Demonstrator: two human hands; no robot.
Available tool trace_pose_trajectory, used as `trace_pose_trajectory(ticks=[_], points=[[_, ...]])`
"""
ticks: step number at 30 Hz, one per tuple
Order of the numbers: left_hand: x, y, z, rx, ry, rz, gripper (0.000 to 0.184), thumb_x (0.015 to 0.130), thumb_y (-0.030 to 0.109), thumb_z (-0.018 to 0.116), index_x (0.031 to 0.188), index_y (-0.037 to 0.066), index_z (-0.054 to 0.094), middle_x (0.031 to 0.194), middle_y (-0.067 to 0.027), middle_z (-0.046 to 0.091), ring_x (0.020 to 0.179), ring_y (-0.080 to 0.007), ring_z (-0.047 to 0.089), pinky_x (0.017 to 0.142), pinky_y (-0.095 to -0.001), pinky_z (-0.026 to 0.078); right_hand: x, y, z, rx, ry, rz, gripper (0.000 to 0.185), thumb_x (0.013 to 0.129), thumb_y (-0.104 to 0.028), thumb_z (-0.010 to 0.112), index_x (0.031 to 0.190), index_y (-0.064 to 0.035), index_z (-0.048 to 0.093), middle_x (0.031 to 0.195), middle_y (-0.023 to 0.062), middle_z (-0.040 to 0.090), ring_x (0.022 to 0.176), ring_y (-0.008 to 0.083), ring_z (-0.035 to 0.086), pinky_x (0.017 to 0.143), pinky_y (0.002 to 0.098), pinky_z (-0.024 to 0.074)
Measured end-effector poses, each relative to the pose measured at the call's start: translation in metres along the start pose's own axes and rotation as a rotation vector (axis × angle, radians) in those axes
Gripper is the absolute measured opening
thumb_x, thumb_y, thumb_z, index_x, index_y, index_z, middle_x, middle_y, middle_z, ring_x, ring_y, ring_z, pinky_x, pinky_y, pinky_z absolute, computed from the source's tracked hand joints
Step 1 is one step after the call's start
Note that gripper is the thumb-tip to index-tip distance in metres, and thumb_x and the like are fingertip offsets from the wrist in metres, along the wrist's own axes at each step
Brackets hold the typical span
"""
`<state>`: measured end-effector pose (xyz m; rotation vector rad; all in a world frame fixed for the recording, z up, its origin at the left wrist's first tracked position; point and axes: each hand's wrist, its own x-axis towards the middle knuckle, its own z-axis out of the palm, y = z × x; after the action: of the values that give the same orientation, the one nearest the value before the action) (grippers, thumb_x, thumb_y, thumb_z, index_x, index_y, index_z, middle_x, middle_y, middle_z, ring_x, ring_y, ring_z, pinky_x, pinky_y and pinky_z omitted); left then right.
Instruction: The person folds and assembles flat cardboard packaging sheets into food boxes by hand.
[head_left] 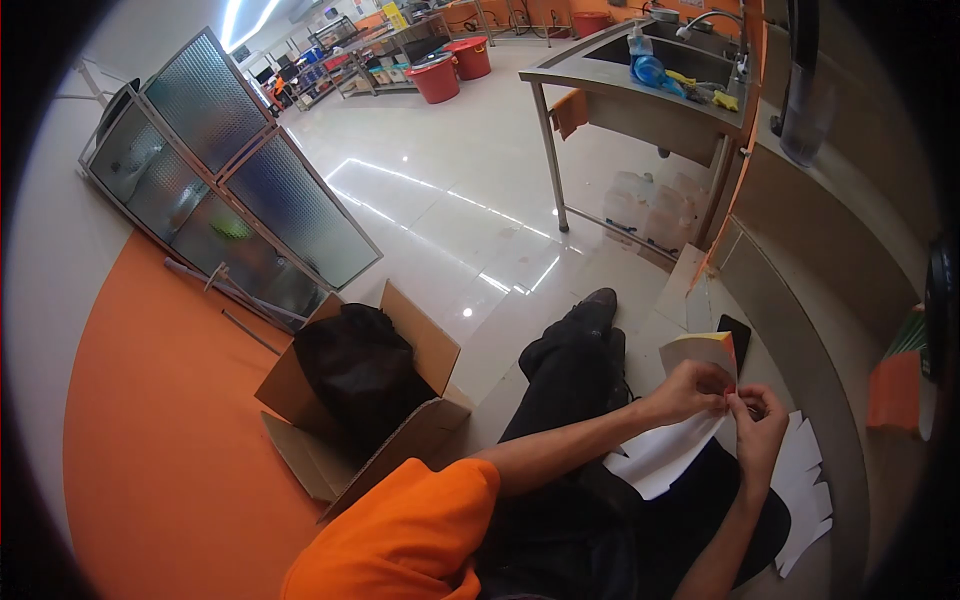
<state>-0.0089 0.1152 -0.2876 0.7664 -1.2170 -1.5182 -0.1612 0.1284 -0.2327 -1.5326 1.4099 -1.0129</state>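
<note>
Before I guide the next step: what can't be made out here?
All head view:
Reddish bit between left hand and right hand: too small, partly covered by fingers.
Bottom of the cardboard box: hidden by black bundle.
Black phone-like slab: partly behind curled paper.
Things behind textured glass panels: blurred by the glass.

Left hand (688, 393) and right hand (762, 422) close together, fingertips bunched near white paper (668, 455) over black trousers (562, 385). Open cardboard box (428, 335) at left, black bag (355, 352) inside.
</note>
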Motion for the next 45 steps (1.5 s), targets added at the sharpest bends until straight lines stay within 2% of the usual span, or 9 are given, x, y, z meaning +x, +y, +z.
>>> trace_pose_trajectory(ticks=[13,25,30,33,35,38,40,43,45], points=[[0.004,-0.007,-0.004,-0.010,0.074,-0.037,0.021,0.080,-0.001,0.061,0.099,-0.010,0.059,0.091,-0.0153,0.065,0.080,-0.0199,0.065,0.072,-0.0301,0.056,-0.001,0.000,0.002,0.019,0.013,-0.079,0.010,0.079,0.003,0.062,0.088,0.0079,0.064,0.103,0.0138,0.060,0.087,0.0199,0.063,0.078,0.0289,0.0539],[0.000,0.010,-0.003,0.016,-0.035,-0.073,0.032,0.083,0.004,0.061,0.113,-0.006,0.055,0.109,-0.0102,0.060,0.092,-0.0168,0.061,0.079,-0.0287,0.052,0.003,0.013,0.003,-0.131,0.039,-0.314,0.018,0.073,0.001,0.067,0.088,0.0022,0.057,0.105,0.0132,0.058,0.100,0.0248,0.058,0.086,0.0352,0.0453],[0.003,0.004,0.000,-0.076,-0.172,0.118,0.030,0.086,0.006,0.058,0.114,-0.003,0.055,0.105,-0.0086,0.061,0.094,-0.0138,0.059,0.082,-0.0280,0.049,0.011,0.016,-0.006,0.034,-0.003,-0.104,0.023,0.080,-0.005,0.065,0.098,0.0001,0.052,0.101,0.0117,0.059,0.095,0.0183,0.058,0.082,0.0315,0.0465],[-0.002,0.015,-0.014,0.717,-0.235,0.296,0.030,0.077,0.004,0.063,0.106,0.001,0.059,0.094,-0.0164,0.062,0.085,-0.0300,0.061,0.077,-0.0355,0.047,0.022,0.033,-0.017,0.169,0.044,-0.080,0.022,0.084,-0.009,0.063,0.100,0.0020,0.052,0.095,0.0081,0.059,0.089,0.0144,0.058,0.079,0.0274,0.0471],[-0.013,0.009,-0.015,0.699,-0.254,0.236,0.036,0.077,0.011,0.059,0.112,0.005,0.056,0.090,-0.0190,0.056,0.084,-0.0381,0.055,0.078,-0.0427,0.044,0.022,0.024,-0.025,0.181,0.085,0.041,0.022,0.086,-0.020,0.062,0.097,-0.0015,0.059,0.090,0.0047,0.060,0.081,0.0112,0.058,0.066,0.0256,0.0486],[-0.022,0.018,-0.011,0.214,-0.333,-0.257,0.040,0.083,0.019,0.057,0.121,0.006,0.050,0.111,-0.0145,0.052,0.105,-0.0302,0.050,0.091,-0.0402,0.039,0.027,0.022,-0.029,0.136,0.204,0.198,0.029,0.086,-0.032,0.062,0.088,-0.0026,0.063,0.075,0.0024,0.060,0.067,0.0100,0.057,0.052,0.0241,0.0465],[-0.023,0.005,-0.010,0.029,-0.251,-0.402,0.043,0.087,0.024,0.055,0.126,0.007,0.047,0.126,-0.0115,0.050,0.118,-0.0250,0.046,0.099,-0.0386,0.036,0.032,0.023,-0.026,0.154,0.168,0.345,0.029,0.088,-0.033,0.058,0.093,-0.0058,0.065,0.072,0.0014,0.060,0.065,0.0108,0.057,0.055,0.0252,0.0477],[-0.022,-0.034,-0.006,0.422,-0.027,0.211,0.042,0.081,0.020,0.067,0.117,0.004,0.054,0.113,-0.0103,0.059,0.108,-0.0244,0.054,0.089,-0.0415,0.041,0.035,0.023,-0.021,0.119,0.119,0.390,0.032,0.089,-0.034,0.056,0.101,-0.0043,0.062,0.078,0.0038,0.061,0.068,0.0118,0.058,0.057,0.0261,0.0484],[-0.002,0.001,0.001,1.074,-0.144,0.662,0.038,0.082,0.021,0.066,0.114,0.002,0.056,0.105,-0.0115,0.063,0.100,-0.0219,0.058,0.083,-0.0400,0.045,0.032,0.027,-0.015,0.248,0.132,0.300,0.034,0.089,-0.033,0.056,0.106,-0.0030,0.058,0.083,0.0062,0.061,0.070,0.0128,0.059,0.059,0.0268,0.0488]])
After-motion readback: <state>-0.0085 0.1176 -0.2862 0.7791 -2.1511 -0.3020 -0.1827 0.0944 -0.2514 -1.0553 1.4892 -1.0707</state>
